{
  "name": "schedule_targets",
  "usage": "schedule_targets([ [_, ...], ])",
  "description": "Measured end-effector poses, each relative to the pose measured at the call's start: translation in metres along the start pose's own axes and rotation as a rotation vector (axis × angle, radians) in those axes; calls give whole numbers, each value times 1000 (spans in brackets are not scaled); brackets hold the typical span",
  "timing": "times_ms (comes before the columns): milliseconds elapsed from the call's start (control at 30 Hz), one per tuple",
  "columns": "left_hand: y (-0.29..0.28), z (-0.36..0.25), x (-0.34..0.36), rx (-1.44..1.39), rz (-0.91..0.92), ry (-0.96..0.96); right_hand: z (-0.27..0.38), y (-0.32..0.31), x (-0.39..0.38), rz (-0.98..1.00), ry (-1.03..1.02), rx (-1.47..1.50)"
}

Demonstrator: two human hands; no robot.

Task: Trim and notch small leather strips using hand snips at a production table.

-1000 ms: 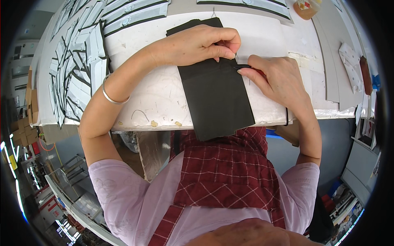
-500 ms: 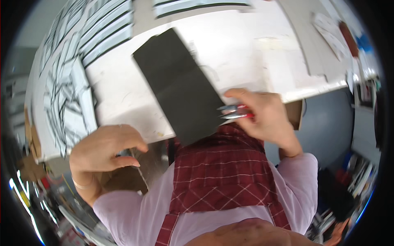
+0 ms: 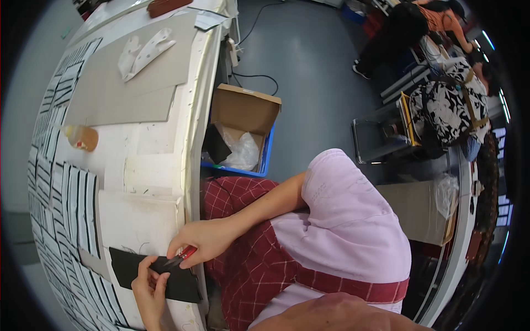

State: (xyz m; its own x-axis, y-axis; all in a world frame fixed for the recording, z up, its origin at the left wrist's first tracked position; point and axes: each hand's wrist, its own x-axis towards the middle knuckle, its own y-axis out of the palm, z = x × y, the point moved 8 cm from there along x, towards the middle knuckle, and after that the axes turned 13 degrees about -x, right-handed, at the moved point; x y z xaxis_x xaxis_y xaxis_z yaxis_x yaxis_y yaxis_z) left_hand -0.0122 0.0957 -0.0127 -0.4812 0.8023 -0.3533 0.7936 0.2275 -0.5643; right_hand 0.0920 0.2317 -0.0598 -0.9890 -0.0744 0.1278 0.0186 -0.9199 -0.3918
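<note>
A black rectangular sheet (image 3: 128,267) lies on the white table by its near edge, at lower left. Red-handled thread snips (image 3: 180,257) are closed in my right hand (image 3: 205,241), blades pointing left over the sheet. My left hand (image 3: 149,289) rests on the sheet with its index finger and thumb bent and apart, the snips' tips between them. Nothing shows clearly in its fingers. A thin loose thread curls at the sheet's far edge.
Rows of black-and-white strips (image 3: 77,204) cover the table's left side. Beyond stand a bottle of amber liquid (image 3: 83,138) and grey boards (image 3: 130,83). Below the table edge sits a blue crate (image 3: 266,151) with a cardboard box. Another person (image 3: 403,27) is at far right.
The view has swung right, bringing the floor and crate in. My left hand, earlier free beside the table, is now on the black sheet. My right hand still holds the snips.
</note>
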Motion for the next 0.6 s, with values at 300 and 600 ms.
schedule_targets([
  [300, -11, 43, 20, -173, 66, 28, 11, 14, 0, 151, 21, 332],
  [600, -39, 77, 10, -427, -30, 243, 24, -2, 14, -44, -143, -34],
])
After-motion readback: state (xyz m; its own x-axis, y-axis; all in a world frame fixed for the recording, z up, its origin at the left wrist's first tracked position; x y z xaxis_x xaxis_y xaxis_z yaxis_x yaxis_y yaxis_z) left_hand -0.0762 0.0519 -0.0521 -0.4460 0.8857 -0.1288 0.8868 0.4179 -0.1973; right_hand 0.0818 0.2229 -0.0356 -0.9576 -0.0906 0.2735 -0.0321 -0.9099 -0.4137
